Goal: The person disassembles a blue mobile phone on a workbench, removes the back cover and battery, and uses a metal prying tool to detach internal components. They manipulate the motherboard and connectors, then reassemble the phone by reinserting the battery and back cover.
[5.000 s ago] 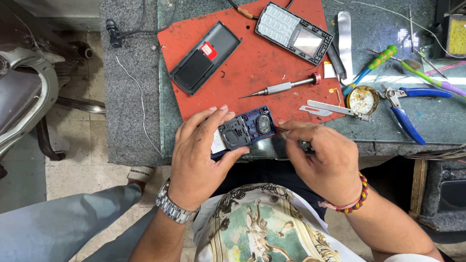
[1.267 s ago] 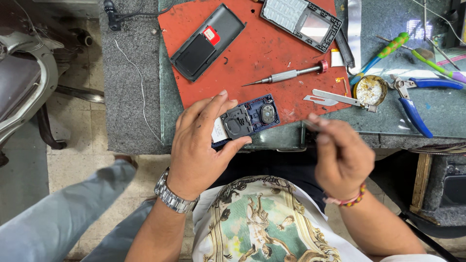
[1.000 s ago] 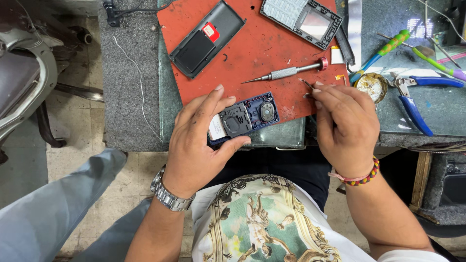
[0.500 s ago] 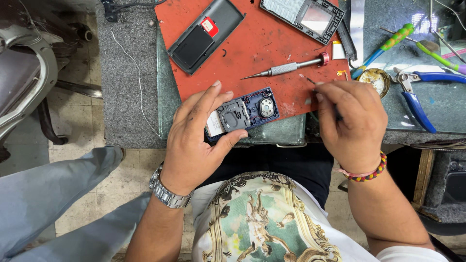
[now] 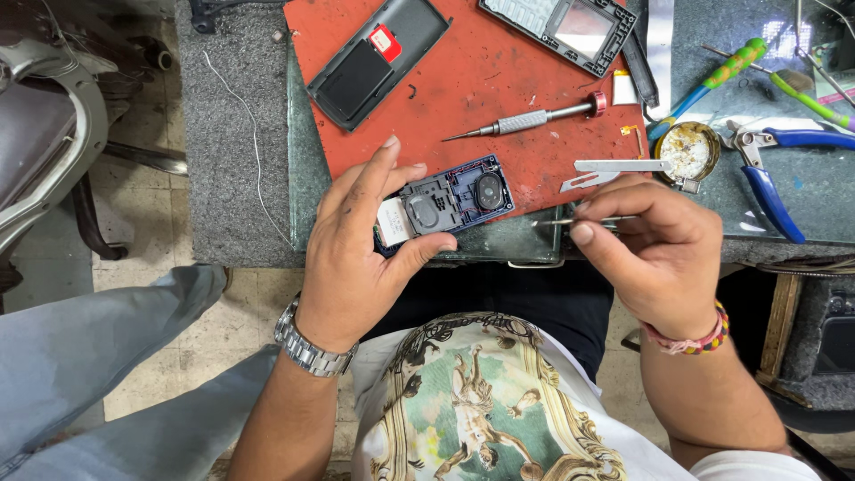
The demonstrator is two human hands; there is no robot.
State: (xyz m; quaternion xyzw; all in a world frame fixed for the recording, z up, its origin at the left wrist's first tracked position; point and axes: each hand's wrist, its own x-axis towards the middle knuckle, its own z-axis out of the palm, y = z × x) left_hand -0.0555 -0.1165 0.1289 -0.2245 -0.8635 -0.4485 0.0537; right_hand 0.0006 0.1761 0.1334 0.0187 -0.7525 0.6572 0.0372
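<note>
Phone chassis [image 5: 443, 203], opened, in our left hand [image 5: 356, 258], below the red mat [image 5: 463, 80].
Right hand [image 5: 659, 249] fingers pinch a thin probe [image 5: 557, 221]; we judge a slip could scratch contacts.

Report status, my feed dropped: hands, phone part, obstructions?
Left hand grips blue phone frame. Right hand pinches thin metal tool, apart from it. Nothing between.

A grey stone workbench [image 5: 232, 134] carries a red mat [image 5: 481, 98] and a glass sheet [image 5: 307, 169]. On the mat lie a phone back cover [image 5: 374, 58], a keypad front panel [image 5: 561, 27] and a screwdriver [image 5: 525, 120]. Blue-handled pliers [image 5: 770, 165], tweezers [image 5: 614, 169] and a small round tin [image 5: 688, 151] lie to the right.
</note>
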